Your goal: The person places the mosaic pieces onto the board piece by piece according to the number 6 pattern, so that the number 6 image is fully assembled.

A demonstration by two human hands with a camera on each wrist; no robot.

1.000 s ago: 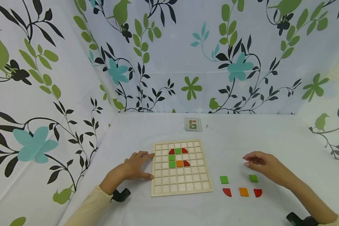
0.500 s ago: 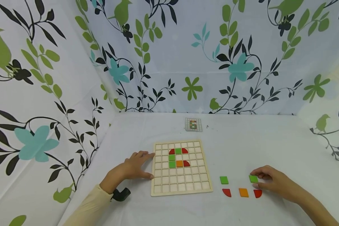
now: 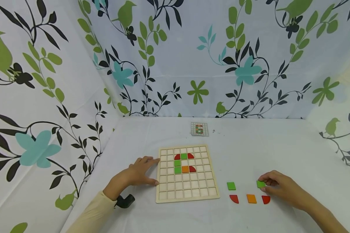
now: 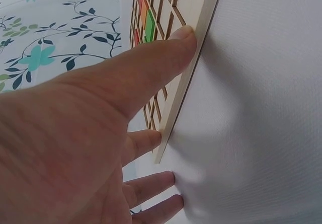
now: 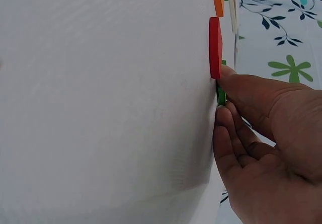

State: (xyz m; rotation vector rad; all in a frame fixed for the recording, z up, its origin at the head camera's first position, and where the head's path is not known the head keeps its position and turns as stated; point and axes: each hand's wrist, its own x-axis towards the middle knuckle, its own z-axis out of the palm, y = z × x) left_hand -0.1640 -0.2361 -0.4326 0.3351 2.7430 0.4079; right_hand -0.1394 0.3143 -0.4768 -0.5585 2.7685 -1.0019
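A wooden grid board (image 3: 187, 193) lies on the white cloth, with several green, red and orange tiles set in its upper middle cells. My left hand (image 3: 138, 172) rests at the board's left edge, thumb and index finger touching the frame, fingers spread. In the left wrist view the thumb (image 4: 171, 50) lies on the board's rim. To the right, my right hand (image 3: 284, 187) pinches a green square tile (image 3: 261, 184) between thumb and fingers, low at the cloth. The right wrist view shows that green tile (image 5: 221, 94) partly hidden behind a red quarter-round tile (image 5: 215, 48).
Loose beside the board lie another green square (image 3: 231, 186), a red quarter-round (image 3: 234, 198), an orange square (image 3: 251, 198) and a second red quarter-round (image 3: 266, 199). A small card with a printed grid pattern (image 3: 199, 129) lies behind the board. A patterned curtain (image 3: 175, 58) hangs at the back.
My right hand has come down and toward me onto the right-hand green tile, pinched it, and shifted it very slightly left. The left hand and the board have stayed put.
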